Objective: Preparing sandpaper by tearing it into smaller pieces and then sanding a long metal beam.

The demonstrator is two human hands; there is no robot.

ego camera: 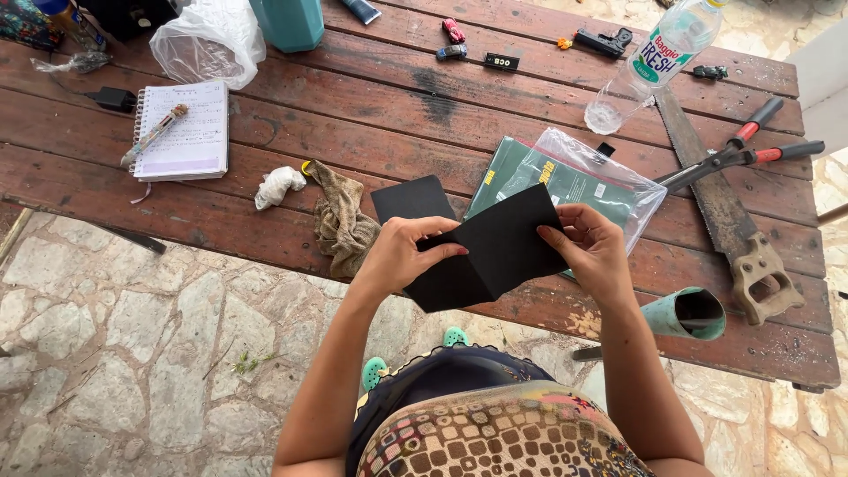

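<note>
Head view: a person stands at a dark red wooden table [265, 132] and holds a black sheet [495, 256] up over its near edge.
Left hand: the left hand [402, 252] pinches the sheet's left side — thumb on top, fingers hidden under it.
Right hand: the right hand [592, 247] pinches the right edge, fingers curled closed on it.
Where the sheet is: in the air between both hands, in front of a clear bag [583, 177] with a green pack inside.
Second sheet: another black piece [411, 199] lies flat on the table, just behind the left hand.
How it feels: the sheet looks thin and light. It seems a bit stiff, yet it bends along a fold — so it may crease if squeezed hard.
Best place to hold: the edges, one hand on each side.
Nearby: a brown rag [340, 221], a notebook [181, 132], a saw [715, 203] and a teal pipe [689, 314].
</note>
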